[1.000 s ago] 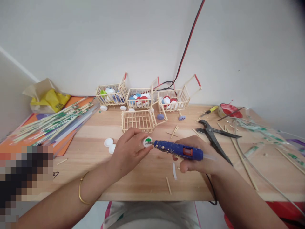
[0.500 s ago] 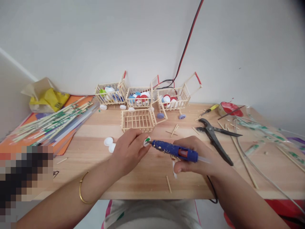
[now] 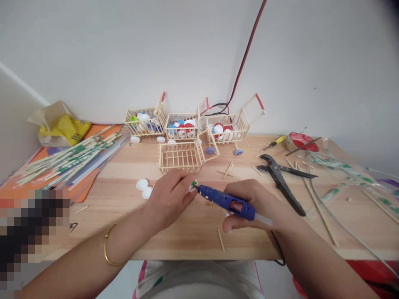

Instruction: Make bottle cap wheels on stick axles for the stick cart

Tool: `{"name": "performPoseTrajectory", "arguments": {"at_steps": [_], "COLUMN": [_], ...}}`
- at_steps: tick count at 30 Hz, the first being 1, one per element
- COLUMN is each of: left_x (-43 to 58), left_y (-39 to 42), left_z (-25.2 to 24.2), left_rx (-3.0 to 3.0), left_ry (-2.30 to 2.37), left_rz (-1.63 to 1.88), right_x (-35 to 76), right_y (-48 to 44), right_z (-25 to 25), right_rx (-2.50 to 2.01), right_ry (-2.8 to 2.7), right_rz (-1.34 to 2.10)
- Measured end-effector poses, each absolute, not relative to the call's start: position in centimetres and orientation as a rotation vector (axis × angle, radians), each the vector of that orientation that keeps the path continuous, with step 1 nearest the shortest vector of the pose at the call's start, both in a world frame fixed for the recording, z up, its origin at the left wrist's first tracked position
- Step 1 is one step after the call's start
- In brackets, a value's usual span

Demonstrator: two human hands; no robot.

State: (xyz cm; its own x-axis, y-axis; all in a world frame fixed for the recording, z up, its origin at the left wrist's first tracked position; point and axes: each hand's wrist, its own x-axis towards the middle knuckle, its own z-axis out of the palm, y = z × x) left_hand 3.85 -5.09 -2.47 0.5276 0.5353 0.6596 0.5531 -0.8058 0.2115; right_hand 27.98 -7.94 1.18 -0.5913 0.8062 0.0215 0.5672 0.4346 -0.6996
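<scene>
Pinched in the fingers of my left hand (image 3: 170, 197) is a white bottle cap (image 3: 193, 185) with a green mark on its face. My right hand (image 3: 254, 203) grips a blue hot glue gun (image 3: 215, 197), with a clear glue stick poking from its rear. The gun's nozzle meets the cap's face. Two more white caps (image 3: 142, 185) lie on the table left of my left hand. Just beyond that hand stands a small basket of wooden sticks (image 3: 180, 157) with nothing in it.
Behind are three stick-built carts (image 3: 145, 122) holding coloured caps. Black pliers (image 3: 277, 178), a yellow-handled tool (image 3: 276, 143) and a grey cord (image 3: 339, 226) lie to the right. Bundled sticks (image 3: 68, 160) and a yellow bag (image 3: 64, 128) are at left.
The rear of the glue gun has dipped slightly and moved a little left with my right hand. Its nozzle stays at the cap, and my left hand has barely moved.
</scene>
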Motion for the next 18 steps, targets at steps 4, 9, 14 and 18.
{"name": "performPoseTrajectory", "arguments": {"at_steps": [4, 9, 14, 18], "left_x": [3.9, 4.0, 4.0, 3.9], "left_y": [-5.2, -5.4, -5.4, -5.5], "left_z": [-2.4, -2.3, -2.3, -2.2], "left_rx": [-2.712, -2.681, -2.657, -2.636], "left_ry": [-0.94, -0.925, -0.927, -0.952], "left_rz": [-1.156, -1.145, -1.134, -1.177], "right_x": [28.0, 28.0, 28.0, 28.3], "right_y": [-7.9, -8.0, -8.0, -8.0], "right_z": [1.2, 1.5, 1.8, 2.2], "right_rx": [-1.171, -1.168, -1.171, -1.157], "right_ry": [-2.339, -2.321, -2.27, -2.202], "right_rz": [0.94, 0.99, 1.064, 1.151]}}
